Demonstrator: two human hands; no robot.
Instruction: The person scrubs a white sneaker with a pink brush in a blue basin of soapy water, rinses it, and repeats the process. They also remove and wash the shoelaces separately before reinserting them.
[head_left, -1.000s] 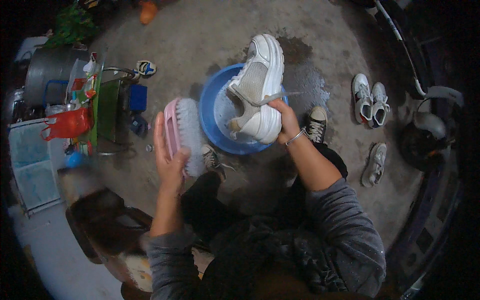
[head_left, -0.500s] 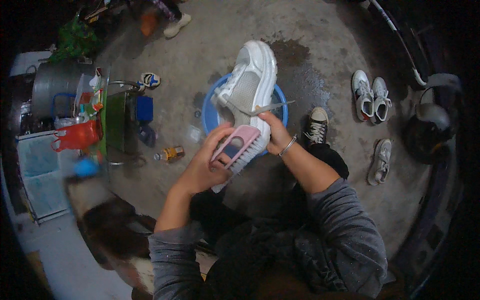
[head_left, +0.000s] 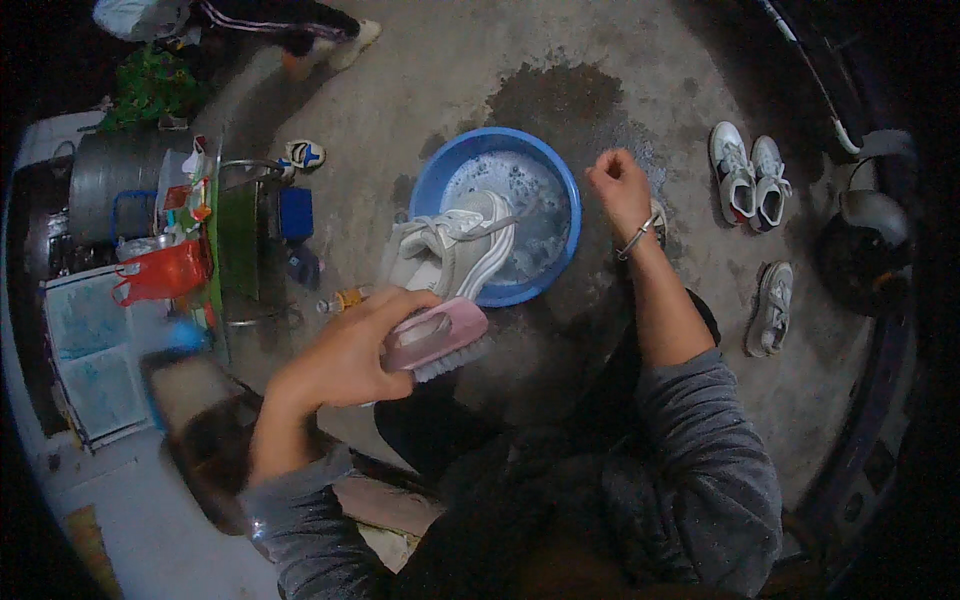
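A pink scrubbing brush [head_left: 436, 338] with white bristles is in my left hand [head_left: 345, 345]. The fingers of that hand also lie at the heel of a white sneaker [head_left: 455, 245], which is tilted over the blue basin [head_left: 573, 240]; how firmly they grip it is hidden. The sneaker's grey lace [head_left: 485, 232] hangs loose across its tongue. To the right of the basin, my right hand [head_left: 620, 185] is raised, its fingers curled in and nothing showing between them. A bangle circles that wrist. Foamy water fills the basin.
White sneakers stand on the right, a pair [head_left: 745, 180] and a single one [head_left: 771, 310], beside a dark helmet [head_left: 865, 250]. A bottle [head_left: 343, 299] lies left of the basin. Far left is a red plastic bag [head_left: 165, 272]. Someone's leg [head_left: 325, 25] shows at the top.
My right hand has let go of the sneaker and moved right. The sneaker has come down and left, turned in my left hand with the brush. The leg at the top has shifted.
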